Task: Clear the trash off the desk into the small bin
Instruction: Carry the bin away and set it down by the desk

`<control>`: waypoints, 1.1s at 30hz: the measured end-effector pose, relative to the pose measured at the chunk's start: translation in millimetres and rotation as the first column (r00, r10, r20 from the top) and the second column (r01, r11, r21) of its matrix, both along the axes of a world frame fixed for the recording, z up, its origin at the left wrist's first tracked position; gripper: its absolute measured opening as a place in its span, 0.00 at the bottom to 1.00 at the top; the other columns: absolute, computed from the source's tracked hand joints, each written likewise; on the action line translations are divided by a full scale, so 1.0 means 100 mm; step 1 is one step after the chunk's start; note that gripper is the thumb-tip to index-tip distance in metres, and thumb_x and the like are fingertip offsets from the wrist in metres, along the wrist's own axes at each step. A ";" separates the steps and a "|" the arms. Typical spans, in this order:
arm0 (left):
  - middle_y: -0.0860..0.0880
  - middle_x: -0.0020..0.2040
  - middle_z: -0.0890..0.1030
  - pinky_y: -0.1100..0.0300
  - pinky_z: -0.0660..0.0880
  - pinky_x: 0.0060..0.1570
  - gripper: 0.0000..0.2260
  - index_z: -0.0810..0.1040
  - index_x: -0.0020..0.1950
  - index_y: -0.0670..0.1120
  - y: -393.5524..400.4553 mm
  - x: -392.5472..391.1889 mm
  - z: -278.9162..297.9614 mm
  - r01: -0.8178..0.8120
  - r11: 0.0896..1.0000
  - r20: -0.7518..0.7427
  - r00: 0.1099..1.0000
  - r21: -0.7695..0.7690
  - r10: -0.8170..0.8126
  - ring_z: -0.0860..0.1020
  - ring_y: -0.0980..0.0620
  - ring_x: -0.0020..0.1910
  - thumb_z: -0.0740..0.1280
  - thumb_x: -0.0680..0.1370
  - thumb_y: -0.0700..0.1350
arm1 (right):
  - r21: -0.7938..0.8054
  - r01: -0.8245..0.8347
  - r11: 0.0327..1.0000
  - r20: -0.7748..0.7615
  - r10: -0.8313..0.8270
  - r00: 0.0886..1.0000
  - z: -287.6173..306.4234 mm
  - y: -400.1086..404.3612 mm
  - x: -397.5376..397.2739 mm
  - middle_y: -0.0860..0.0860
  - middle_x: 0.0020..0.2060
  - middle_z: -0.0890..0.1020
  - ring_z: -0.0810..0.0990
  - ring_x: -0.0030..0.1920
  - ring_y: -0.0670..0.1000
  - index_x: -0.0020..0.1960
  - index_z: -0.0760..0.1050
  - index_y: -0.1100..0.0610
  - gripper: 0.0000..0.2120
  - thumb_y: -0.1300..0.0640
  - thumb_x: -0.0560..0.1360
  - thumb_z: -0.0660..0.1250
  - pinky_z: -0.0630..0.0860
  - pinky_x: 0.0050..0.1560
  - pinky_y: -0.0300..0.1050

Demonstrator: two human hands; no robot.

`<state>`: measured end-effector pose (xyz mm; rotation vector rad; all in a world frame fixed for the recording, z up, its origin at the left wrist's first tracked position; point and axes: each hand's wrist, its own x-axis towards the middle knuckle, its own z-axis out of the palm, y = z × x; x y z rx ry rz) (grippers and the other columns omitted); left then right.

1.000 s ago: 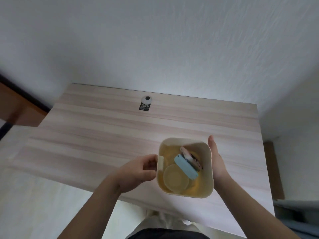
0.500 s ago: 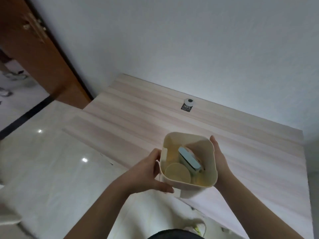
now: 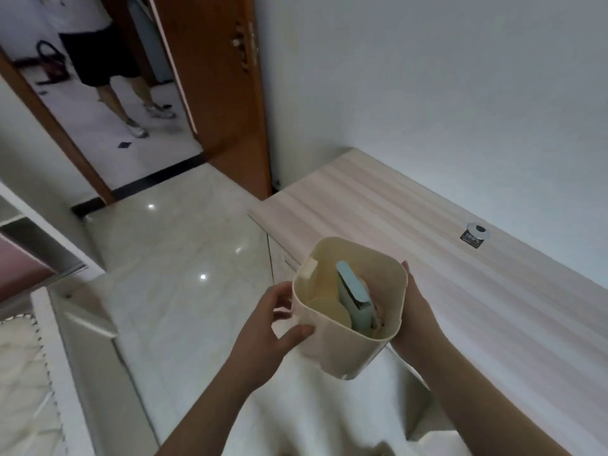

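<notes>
the small bin (image 3: 332,340) is up in the air, held between two hands near the left end of the desk (image 3: 444,274). the left hand (image 3: 273,327) curls round the bin's left wall, thumb on the near side and fingers on the far side. the right hand (image 3: 415,311) lies flat along the right wall with straight fingers, pressing in. inside the bin sit a light blue flat thing (image 3: 353,292) and a round yellow lid (image 3: 325,311). the desk looks almost bare, with only a small round silver piece (image 3: 477,230) far back. to carry the bin well, keep it level, press evenly from both sides, and move it slowly so nothing tips out.
</notes>
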<state>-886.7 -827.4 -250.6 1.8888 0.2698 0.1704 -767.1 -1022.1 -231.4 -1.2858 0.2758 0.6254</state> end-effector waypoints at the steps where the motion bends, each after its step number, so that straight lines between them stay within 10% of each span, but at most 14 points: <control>1: 0.63 0.57 0.78 0.68 0.74 0.54 0.23 0.68 0.62 0.64 0.09 -0.07 0.00 -0.059 0.998 0.029 0.998 -0.030 0.060 0.77 0.62 0.57 0.71 0.70 0.57 | 0.009 -0.030 1.000 0.026 0.030 0.999 0.03 0.12 -0.04 0.54 0.57 0.83 0.80 0.59 0.56 0.62 0.77 0.55 0.32 0.31 0.74 0.54 0.69 0.67 0.56; 7: 0.63 0.62 0.78 0.74 0.72 0.48 0.17 0.64 0.65 0.68 0.42 -0.33 0.13 -0.367 0.921 0.125 0.916 -0.130 0.382 0.77 0.66 0.58 0.60 0.78 0.54 | 0.111 -0.260 0.959 0.144 0.244 0.959 0.16 0.81 -0.20 0.52 0.57 0.83 0.80 0.60 0.51 0.65 0.74 0.57 0.28 0.41 0.81 0.45 0.76 0.53 0.44; 11: 0.74 0.62 0.72 0.78 0.68 0.50 0.17 0.62 0.69 0.69 0.61 -0.40 0.21 -0.491 0.868 0.168 0.851 -0.081 0.497 0.72 0.72 0.60 0.56 0.82 0.53 | 0.143 -0.374 0.916 0.166 0.350 0.922 0.16 1.17 -0.24 0.53 0.62 0.80 0.76 0.64 0.52 0.68 0.70 0.56 0.30 0.41 0.81 0.41 0.67 0.68 0.53; 19: 0.60 0.57 0.68 0.82 0.62 0.49 0.21 0.59 0.69 0.69 1.03 0.04 0.11 -0.631 0.771 0.104 0.775 0.086 0.623 0.72 0.70 0.54 0.53 0.84 0.45 | 0.159 -0.415 0.896 0.170 0.390 0.905 -0.05 1.59 0.07 0.51 0.57 0.83 0.80 0.60 0.48 0.60 0.77 0.51 0.26 0.40 0.80 0.45 0.69 0.67 0.51; 29: 0.67 0.59 0.78 0.52 0.72 0.64 0.13 0.69 0.66 0.64 1.32 1.06 0.14 -0.632 0.755 0.025 0.763 -0.176 0.645 0.76 0.63 0.60 0.54 0.82 0.57 | 0.101 -0.458 0.883 0.195 0.434 0.880 -0.07 1.96 1.06 0.41 0.50 0.85 0.82 0.52 0.40 0.63 0.73 0.47 0.21 0.44 0.82 0.45 0.78 0.45 0.34; 33: 0.63 0.65 0.75 0.51 0.70 0.66 0.15 0.69 0.68 0.65 1.59 1.27 0.13 -0.651 0.747 -0.011 0.755 -0.134 0.656 0.73 0.65 0.63 0.56 0.83 0.55 | 0.063 -0.504 0.861 0.227 0.479 0.848 -0.06 2.19 1.32 0.37 0.54 0.82 0.79 0.57 0.40 0.62 0.73 0.37 0.20 0.41 0.81 0.45 0.72 0.61 0.45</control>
